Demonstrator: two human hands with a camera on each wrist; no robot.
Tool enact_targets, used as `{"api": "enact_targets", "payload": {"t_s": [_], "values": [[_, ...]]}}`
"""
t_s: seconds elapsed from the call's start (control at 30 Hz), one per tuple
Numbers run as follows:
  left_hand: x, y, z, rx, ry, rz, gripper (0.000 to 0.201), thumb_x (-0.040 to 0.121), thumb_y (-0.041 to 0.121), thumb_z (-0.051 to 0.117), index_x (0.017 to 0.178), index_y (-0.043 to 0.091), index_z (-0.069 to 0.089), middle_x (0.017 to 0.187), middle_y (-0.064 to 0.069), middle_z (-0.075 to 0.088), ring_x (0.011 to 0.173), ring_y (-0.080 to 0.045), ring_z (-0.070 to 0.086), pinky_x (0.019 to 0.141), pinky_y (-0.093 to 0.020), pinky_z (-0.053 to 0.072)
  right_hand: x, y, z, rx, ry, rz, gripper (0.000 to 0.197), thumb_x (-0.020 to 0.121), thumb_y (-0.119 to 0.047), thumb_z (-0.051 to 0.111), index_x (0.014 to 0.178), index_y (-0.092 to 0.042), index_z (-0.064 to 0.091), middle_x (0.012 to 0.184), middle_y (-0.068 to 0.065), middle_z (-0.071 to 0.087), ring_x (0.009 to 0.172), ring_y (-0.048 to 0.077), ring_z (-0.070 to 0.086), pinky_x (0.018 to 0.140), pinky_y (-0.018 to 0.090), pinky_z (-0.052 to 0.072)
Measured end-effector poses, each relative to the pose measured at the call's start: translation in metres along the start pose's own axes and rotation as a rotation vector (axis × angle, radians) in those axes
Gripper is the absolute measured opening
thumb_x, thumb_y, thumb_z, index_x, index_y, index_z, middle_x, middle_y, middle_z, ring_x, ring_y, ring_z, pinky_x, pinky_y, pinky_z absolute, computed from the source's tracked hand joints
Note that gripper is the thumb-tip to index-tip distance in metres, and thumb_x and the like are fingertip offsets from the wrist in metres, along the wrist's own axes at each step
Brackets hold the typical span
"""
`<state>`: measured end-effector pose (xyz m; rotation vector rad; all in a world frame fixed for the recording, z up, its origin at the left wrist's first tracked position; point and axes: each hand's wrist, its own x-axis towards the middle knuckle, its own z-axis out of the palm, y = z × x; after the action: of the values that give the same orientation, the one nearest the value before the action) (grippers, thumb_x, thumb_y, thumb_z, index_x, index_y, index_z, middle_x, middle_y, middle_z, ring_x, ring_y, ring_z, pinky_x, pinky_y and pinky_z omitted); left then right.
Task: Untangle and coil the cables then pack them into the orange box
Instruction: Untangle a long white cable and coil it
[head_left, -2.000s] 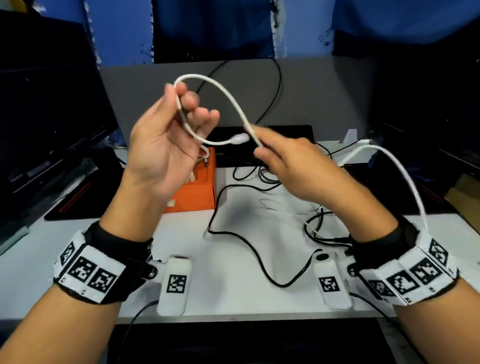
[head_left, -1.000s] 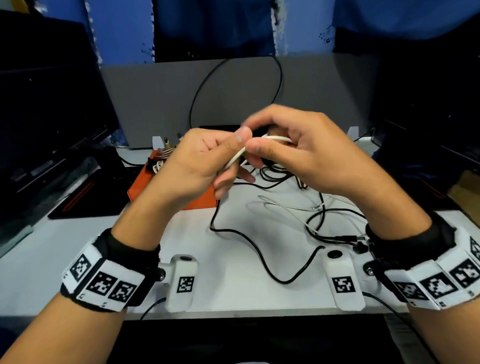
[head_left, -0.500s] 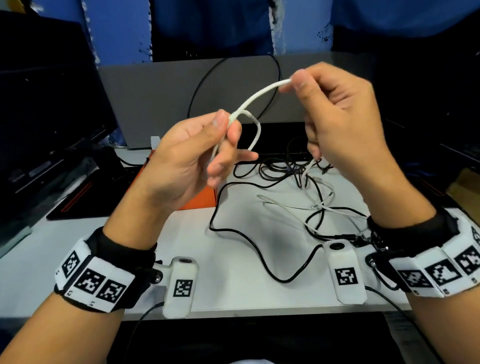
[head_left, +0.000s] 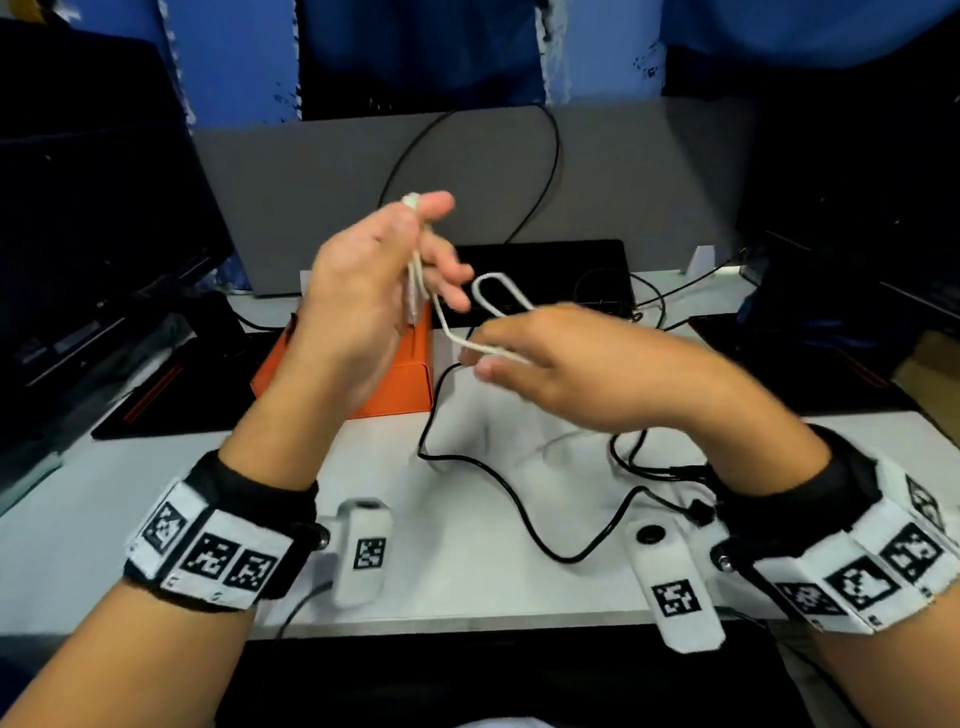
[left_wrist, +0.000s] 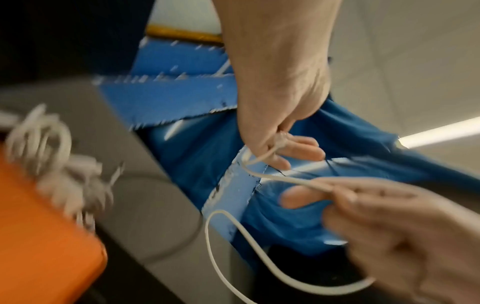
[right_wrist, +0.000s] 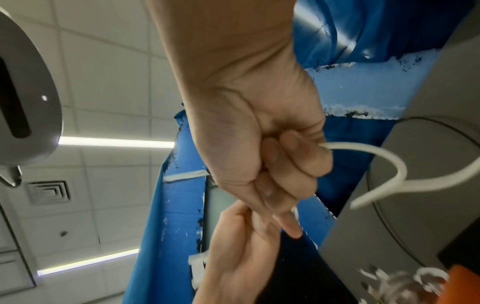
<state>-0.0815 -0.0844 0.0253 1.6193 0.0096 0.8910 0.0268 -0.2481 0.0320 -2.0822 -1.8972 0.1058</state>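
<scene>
R hand (head_left: 566, 374) has dropped, pinching white cable (head_left: 488, 291); L hand (head_left: 374, 280) pinches folded loops. Another wrap coming, coil unfinished.

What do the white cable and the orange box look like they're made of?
White cable: likely soft rubbery plastic sheath, matte; it bends in smooth loops between the hands. Orange box: rigid, smooth, faintly glossy, rounded corners; probably plastic or painted metal, can't tell which.
</scene>
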Motion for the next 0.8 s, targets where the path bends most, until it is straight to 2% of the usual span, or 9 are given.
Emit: {"api": "enact_targets", "payload": {"t_s": [0.03, 0.1, 0.2, 0.3, 0.4, 0.43, 0.53, 0.63, 0.8], "values": [[-0.002, -0.001, 0.0, 0.167, -0.085, 0.014, 0.037, 0.113, 0.019, 0.034, 0.135, -0.001, 0.054, 0.079, -0.003, 0.07, 0.062, -0.022, 0.066, 0.077, -0.035, 0.055, -0.002, 0.002, -0.006, 0.016, 0.076, -0.002, 0.023, 0.107, -0.035, 0.053, 0.093, -0.022, 0.066, 0.068, -0.012, 0.056, 0.066, 0.002, 0.052, 0.062, 0.022, 0.038], [-0.004, 0.002, -0.001, 0.396, -0.199, 0.03, 0.034, 0.112, 0.019, 0.034, 0.135, 0.007, 0.056, 0.088, -0.003, 0.074, 0.055, -0.026, 0.064, 0.069, -0.029, 0.05, -0.006, 0.008, -0.018, 0.102, 0.259, 0.033, 0.025, 0.102, -0.039, 0.061, 0.085, -0.022, 0.07, 0.061, -0.014, 0.057, 0.059, 0.003, 0.052, 0.053, 0.02, 0.036], [-0.009, 0.013, 0.0, 0.458, -0.264, 0.02, 0.033, 0.113, 0.016, 0.033, 0.131, 0.009, 0.059, 0.093, -0.003, 0.077, 0.047, -0.028, 0.051, 0.06, -0.023, 0.047, -0.012, 0.017, -0.031, 0.279, 0.573, 0.062, 0.028, 0.096, -0.04, 0.07, 0.081, -0.017, 0.069, 0.06, -0.013, 0.056, 0.055, 0.001, 0.046, 0.053, 0.022, 0.035], [-0.014, 0.02, 0.002, 0.427, -0.358, -0.022, 0.031, 0.112, 0.014, 0.033, 0.113, 0.013, 0.064, 0.076, 0.002, 0.072, 0.048, -0.021, 0.043, 0.054, -0.018, 0.039, -0.01, 0.016, -0.03, 0.339, 0.618, 0.026, 0.025, 0.096, -0.037, 0.071, 0.082, -0.017, 0.068, 0.067, -0.014, 0.062, 0.062, 0.004, 0.051, 0.058, 0.029, 0.041], [-0.015, 0.018, 0.005, 0.31, -0.428, -0.058, 0.032, 0.111, 0.018, 0.037, 0.112, 0.009, 0.067, 0.068, 0.002, 0.06, 0.06, -0.016, 0.042, 0.065, -0.024, 0.04, -0.004, 0.012, -0.021, 0.348, 0.629, -0.013, 0.019, 0.097, -0.037, 0.067, 0.089, -0.021, 0.067, 0.08, 0.004, 0.071, 0.076, 0.03, 0.062, 0.07, 0.045, 0.052], [-0.015, 0.016, 0.005, 0.26, -0.418, -0.062, 0.032, 0.11, 0.021, 0.038, 0.112, 0.009, 0.068, 0.067, -0.001, 0.056, 0.063, -0.016, 0.042, 0.069, -0.029, 0.04, -0.002, 0.011, -0.019, 0.352, 0.645, -0.017, 0.018, 0.099, -0.037, 0.065, 0.09, -0.021, 0.067, 0.081, 0.006, 0.069, 0.078, 0.031, 0.061, 0.071, 0.047, 0.052], [-0.015, 0.014, 0.008, 0.069, -0.369, -0.064, 0.031, 0.108, 0.021, 0.039, 0.106, 0.009, 0.068, 0.06, 0.0, 0.048, 0.069, -0.014, 0.049, 0.077, -0.028, 0.044, 0.002, 0.011, -0.012, 0.299, 0.666, -0.044, 0.023, 0.105, -0.037, 0.054, 0.091, -0.024, 0.066, 0.084, 0.0, 0.066, 0.08, 0.015, 0.06, 0.077, 0.038, 0.049], [-0.017, 0.014, 0.011, -0.12, -0.373, -0.085, 0.031, 0.105, 0.015, 0.036, 0.106, 0.004, 0.064, 0.058, 0.001, 0.05, 0.081, -0.019, 0.063, 0.089, -0.03, 0.049, 0.005, 0.012, -0.008, 0.214, 0.694, -0.058, 0.03, 0.107, -0.038, 0.047, 0.093, -0.023, 0.068, 0.09, 0.001, 0.059, 0.085, 0.009, 0.056, 0.077, 0.022, 0.043], [-0.019, 0.016, 0.016, -0.276, -0.423, -0.141, 0.032, 0.106, 0.014, 0.031, 0.106, 0.004, 0.062, 0.061, 0.004, 0.055, 0.058, -0.014, 0.059, 0.092, -0.034, 0.052, 0.003, 0.015, -0.018, 0.207, 0.914, -0.093, 0.032, 0.106, -0.033, 0.054, 0.08, -0.017, 0.065, 0.078, -0.003, 0.057, 0.074, 0.003, 0.052, 0.073, 0.019, 0.04]]}}
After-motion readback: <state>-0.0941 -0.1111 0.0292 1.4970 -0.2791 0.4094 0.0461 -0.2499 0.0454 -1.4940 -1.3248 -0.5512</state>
